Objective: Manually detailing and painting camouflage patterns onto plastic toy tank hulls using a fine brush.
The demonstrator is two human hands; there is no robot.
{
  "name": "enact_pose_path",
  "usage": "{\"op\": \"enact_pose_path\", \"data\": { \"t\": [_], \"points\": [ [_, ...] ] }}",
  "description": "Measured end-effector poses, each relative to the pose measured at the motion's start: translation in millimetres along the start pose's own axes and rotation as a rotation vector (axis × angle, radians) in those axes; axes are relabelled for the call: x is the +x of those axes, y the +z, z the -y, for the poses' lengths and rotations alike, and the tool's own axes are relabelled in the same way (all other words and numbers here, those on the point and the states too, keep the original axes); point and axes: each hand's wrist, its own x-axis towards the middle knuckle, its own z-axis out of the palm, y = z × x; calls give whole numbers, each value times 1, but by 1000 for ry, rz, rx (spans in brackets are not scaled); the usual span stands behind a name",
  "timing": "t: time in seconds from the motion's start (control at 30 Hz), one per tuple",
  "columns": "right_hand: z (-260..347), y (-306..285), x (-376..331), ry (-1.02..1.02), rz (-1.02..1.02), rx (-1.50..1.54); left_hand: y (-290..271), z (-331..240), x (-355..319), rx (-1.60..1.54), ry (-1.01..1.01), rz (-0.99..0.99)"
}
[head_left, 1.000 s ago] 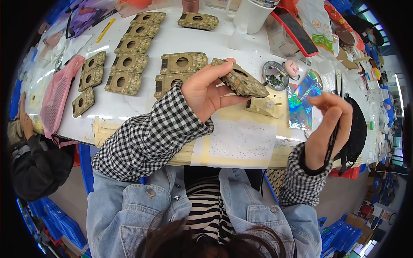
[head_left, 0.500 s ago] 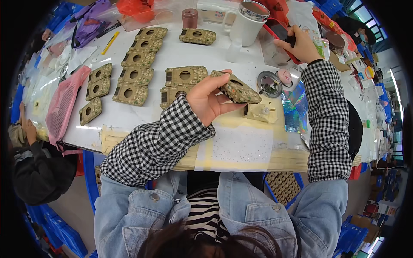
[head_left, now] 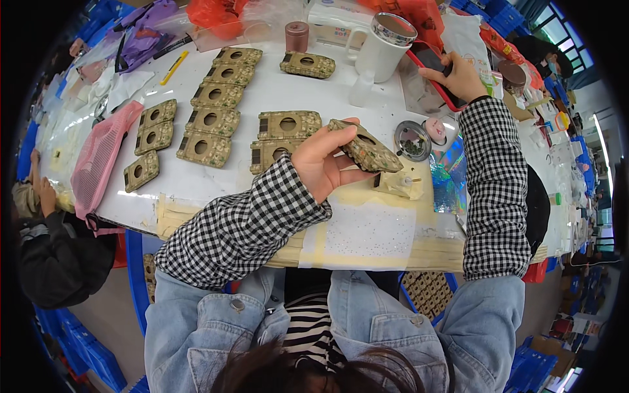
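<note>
The right hand (head_left: pixel 460 78) has gone far right since a second ago.
Nearer, the left hand (head_left: pixel 320 164) pinches a spotty shell (head_left: pixel 370 150) over the table (head_left: pixel 278 93). Farther, the right fingers are part-open by a red phone (head_left: pixel 429 59); I can't tell if they grip.

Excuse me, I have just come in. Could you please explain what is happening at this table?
A person's left hand holds a camouflage hull, tilted, above the table. The right hand is at a red-edged phone beside the mug and partly covers it; whether it grips it, I cannot tell. The other hulls lie on the table in small groups, with one alone near the mug. A round dish lies right of the held hull.
</note>
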Motion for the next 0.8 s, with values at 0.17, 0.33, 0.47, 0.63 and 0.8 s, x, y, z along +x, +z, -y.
{"op": "enact_pose_path", "data": {
  "t": [0.17,0.33,0.47,0.63,0.8],
  "points": [
    [-22,-5,-14,-17,-175,156,2,1,2,-1,-12,6],
    [-9,-20,-53,-39,-450,622,2,1,0,7,-17,-5],
    [-18,-16,-74,-152,-584,700,1,0,1,21,-32,-7],
    [-14,-11,-84,-67,-567,663,2,-1,1,44,-41,-14],
    [-12,0,-82,-120,-534,636,2,-1,1,68,-34,1]
  ]
}}
